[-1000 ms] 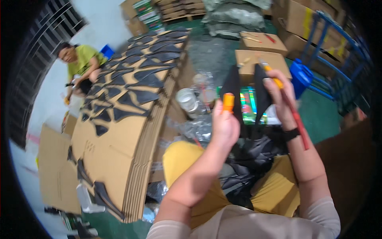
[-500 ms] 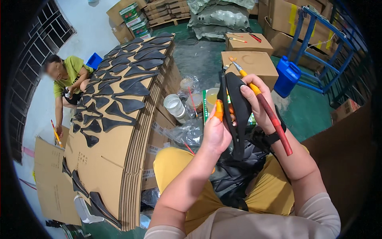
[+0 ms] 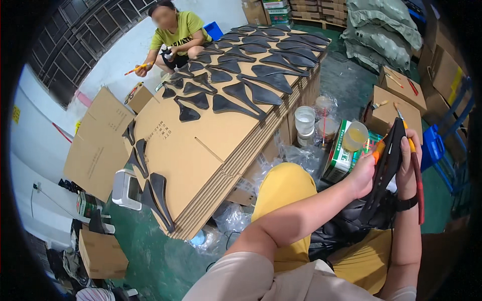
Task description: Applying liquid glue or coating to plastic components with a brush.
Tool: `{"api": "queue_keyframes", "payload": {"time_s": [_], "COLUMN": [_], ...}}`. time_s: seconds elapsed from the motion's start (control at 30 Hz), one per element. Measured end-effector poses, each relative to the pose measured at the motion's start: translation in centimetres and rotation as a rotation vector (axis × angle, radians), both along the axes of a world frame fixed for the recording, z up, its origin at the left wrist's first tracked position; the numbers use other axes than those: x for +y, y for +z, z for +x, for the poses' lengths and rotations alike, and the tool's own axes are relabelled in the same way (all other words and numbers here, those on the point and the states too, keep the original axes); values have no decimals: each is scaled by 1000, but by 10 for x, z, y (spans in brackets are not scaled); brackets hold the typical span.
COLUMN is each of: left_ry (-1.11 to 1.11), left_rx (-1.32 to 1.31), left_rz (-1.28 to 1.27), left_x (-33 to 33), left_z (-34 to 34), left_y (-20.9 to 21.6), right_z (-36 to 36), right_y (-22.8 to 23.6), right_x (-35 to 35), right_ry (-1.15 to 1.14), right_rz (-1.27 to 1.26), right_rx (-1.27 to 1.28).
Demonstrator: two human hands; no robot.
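Note:
At the right, my left hand (image 3: 362, 175), with orange covers on its fingertips, is closed on a black bicycle saddle piece (image 3: 384, 173). The piece stands nearly upright, its narrow edge toward me. My right hand (image 3: 407, 163) grips it from the other side and also holds a paintbrush (image 3: 418, 190) with a red and orange handle, bristles up. Some fingers of both hands are hidden behind the piece. Just beyond my left hand, a clear cup (image 3: 356, 134) of yellowish liquid stands on a green and white box (image 3: 340, 159).
Many similar black pieces (image 3: 241, 100) lie on a stack of flat cardboard (image 3: 186, 128) to my left. Across it a co-worker (image 3: 183, 37) crouches, holding a brush (image 3: 136, 68). More brushes (image 3: 394, 80) lie on cartons (image 3: 394, 108). A blue jug (image 3: 433, 145) stands beyond my right hand.
My view has swung left, so my hands and the saddle piece appear farther right. Both hands keep their hold. The co-worker's brush hand is raised from beside the cardboard stack.

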State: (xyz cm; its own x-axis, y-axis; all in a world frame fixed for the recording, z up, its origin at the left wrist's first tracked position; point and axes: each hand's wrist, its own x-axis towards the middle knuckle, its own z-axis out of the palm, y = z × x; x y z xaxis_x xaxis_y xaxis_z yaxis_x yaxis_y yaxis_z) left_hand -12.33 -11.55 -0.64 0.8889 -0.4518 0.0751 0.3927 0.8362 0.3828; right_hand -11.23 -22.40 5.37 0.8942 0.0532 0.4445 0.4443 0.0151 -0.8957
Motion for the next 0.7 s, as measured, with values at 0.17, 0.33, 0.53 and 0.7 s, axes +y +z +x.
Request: {"api": "queue_keyframes", "payload": {"time_s": [0.17,0.33,0.53,0.7], "left_ry": [131,604,745,515], "left_rx": [-21,-297,-608,-534], "left_rz": [465,843,1084,788], "left_x": [-3,1,-4,6], "left_z": [-4,-2,-15,-7], "left_y": [-10,-8,-25,1], "right_z": [-1,-2,1,6], "right_y": [-4,-8,-10,-10], "right_x": [5,8,7,16], "right_ry": [22,-176,-336,-162], "right_rz": [13,-75,-160,-38], "right_rx": [43,-47,-74,-164]}}
